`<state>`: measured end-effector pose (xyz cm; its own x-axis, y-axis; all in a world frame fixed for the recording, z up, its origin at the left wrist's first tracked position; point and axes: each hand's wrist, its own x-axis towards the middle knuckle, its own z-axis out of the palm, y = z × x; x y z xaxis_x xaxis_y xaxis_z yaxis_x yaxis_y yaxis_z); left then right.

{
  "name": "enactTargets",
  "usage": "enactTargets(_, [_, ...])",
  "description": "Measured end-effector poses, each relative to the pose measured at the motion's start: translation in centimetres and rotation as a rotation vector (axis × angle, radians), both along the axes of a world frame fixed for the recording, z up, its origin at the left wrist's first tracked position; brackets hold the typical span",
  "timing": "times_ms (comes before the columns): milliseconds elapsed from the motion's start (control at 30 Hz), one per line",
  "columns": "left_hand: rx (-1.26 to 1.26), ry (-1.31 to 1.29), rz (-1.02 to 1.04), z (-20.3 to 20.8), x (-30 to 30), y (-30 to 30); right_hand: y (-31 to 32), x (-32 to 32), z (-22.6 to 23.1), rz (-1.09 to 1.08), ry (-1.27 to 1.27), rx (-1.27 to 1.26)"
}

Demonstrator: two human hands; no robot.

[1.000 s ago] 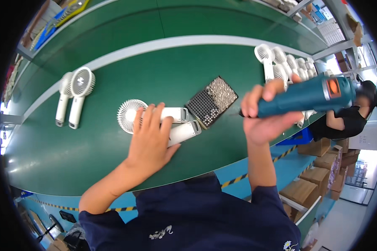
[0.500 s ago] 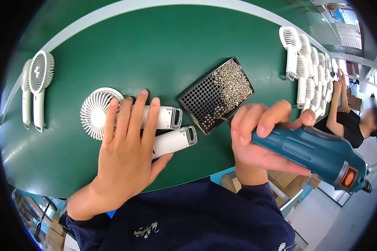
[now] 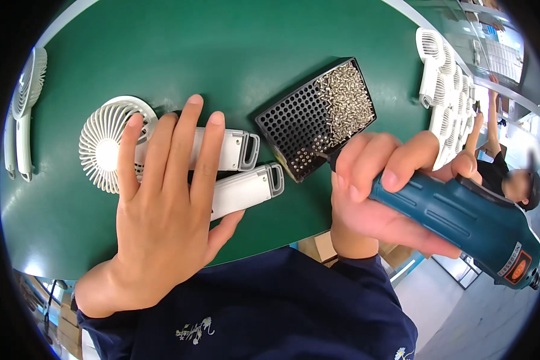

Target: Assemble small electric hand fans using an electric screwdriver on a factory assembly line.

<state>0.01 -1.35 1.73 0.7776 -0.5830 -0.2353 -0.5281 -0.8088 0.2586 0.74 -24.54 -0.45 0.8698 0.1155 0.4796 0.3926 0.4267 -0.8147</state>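
My left hand (image 3: 159, 192) lies flat with fingers stretched across two white handheld fans. The round slatted head of one fan (image 3: 99, 147) shows left of the fingers, its handle to the right. Below it is the other fan's handle (image 3: 243, 191), with a loop at its end; the rest is under my hand. My right hand (image 3: 372, 180) is wrapped round a teal electric screwdriver (image 3: 450, 210). Its dark tip is over the near corner of a black perforated tray (image 3: 285, 111), beside a few screws standing in holes. Loose silver screws (image 3: 348, 99) heap on the tray's right side.
More white fans (image 3: 453, 96) stand bunched at the right edge of the green table (image 3: 222, 54). Another pair of fans (image 3: 27, 105) lies at the far left. Beyond the right side, a person in dark clothing (image 3: 498, 174) has both arms raised. Cardboard boxes (image 3: 69, 327) are below left.
The view has shifted, so the fans and my left hand appear farther left and the tray slightly higher. My right hand keeps its grip, with the screwdriver tip still at the tray's near corner.
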Motion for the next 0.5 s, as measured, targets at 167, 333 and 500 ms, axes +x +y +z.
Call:
enactTargets(167, [-0.016,0.007,-0.003,-0.07,0.16,0.04,-0.22,0.02,0.13,0.042,-0.014,-0.033])
enactTargets(333, [-0.010,-0.004,-0.005,-0.18,0.08,0.11,-0.04,-0.04,0.18,0.044,-0.019,-0.024])
enactTargets(500, [-0.007,-0.007,-0.001,-0.17,0.03,0.17,0.05,0.23,-0.10,0.056,-0.070,0.003])
